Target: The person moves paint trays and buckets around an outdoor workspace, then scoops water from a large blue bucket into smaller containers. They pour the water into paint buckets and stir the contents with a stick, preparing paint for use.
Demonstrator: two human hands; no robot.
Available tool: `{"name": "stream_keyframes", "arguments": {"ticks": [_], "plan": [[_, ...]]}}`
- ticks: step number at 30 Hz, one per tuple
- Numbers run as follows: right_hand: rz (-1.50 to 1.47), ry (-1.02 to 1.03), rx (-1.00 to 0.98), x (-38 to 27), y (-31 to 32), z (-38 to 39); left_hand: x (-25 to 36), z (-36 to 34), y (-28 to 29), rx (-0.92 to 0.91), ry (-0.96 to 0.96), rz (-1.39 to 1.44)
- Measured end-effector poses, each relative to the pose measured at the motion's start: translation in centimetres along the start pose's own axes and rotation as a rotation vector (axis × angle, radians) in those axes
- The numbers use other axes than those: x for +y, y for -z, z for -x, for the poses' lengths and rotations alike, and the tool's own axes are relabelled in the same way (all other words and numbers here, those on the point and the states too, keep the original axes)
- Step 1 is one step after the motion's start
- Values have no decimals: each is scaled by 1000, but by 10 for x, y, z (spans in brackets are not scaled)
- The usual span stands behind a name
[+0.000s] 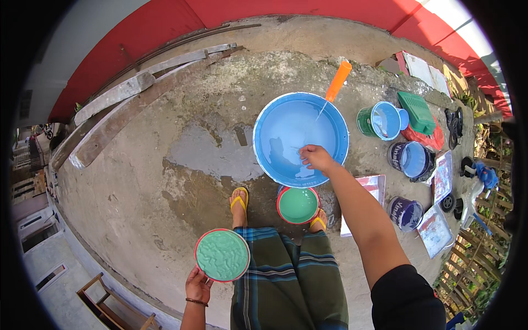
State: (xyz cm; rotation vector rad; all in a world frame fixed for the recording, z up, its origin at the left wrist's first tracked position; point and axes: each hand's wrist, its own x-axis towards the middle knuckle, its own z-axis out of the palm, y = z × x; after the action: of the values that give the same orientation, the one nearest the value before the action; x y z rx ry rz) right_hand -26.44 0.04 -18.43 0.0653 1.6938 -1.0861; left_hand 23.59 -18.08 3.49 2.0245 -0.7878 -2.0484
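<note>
My left hand (199, 286) grips the edge of a round red-rimmed lid (222, 255), whose upper face is coated in wet green paint. Over the large blue tub (264, 165) reaches my right hand (317, 158), its fingers loosely curled and slightly apart, with nothing visible in them. Pale blue liquid (289, 124) fills the tub's lower part. A tool with an orange handle (338, 81) leans on the tub's far right rim, its thin shaft dipping inside. Between my feet stands a red-rimmed pail of green paint (298, 205), close below the tub.
To the right are a green pail (365, 122), dark paint pails (397, 157) (397, 210), a green roller tray (417, 113) and paint-smeared trays (434, 231). Long concrete beams (124, 99) lie at the far left. A bamboo fence (467, 264) edges the right; damp patches (206, 151) mark the concrete.
</note>
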Motion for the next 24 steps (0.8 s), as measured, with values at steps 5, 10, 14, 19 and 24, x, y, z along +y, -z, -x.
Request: {"name": "stream_keyframes", "arguments": {"ticks": [5,10,14,19,24], "plan": [[54,-287,-154,0,23,-44,-103,47,18,175,-56,215],[255,-346,-108,5,26,-67,-173,79,15,259,35,305],[46,-443,-354,-4,27,-55,-214,92,17,316,85,360],[-112,-405,-876,-22,15,11,-237,107,24,304,92,429],[-12,-375,-894,9,-20,81,-248,110,35,253,98,431]]}}
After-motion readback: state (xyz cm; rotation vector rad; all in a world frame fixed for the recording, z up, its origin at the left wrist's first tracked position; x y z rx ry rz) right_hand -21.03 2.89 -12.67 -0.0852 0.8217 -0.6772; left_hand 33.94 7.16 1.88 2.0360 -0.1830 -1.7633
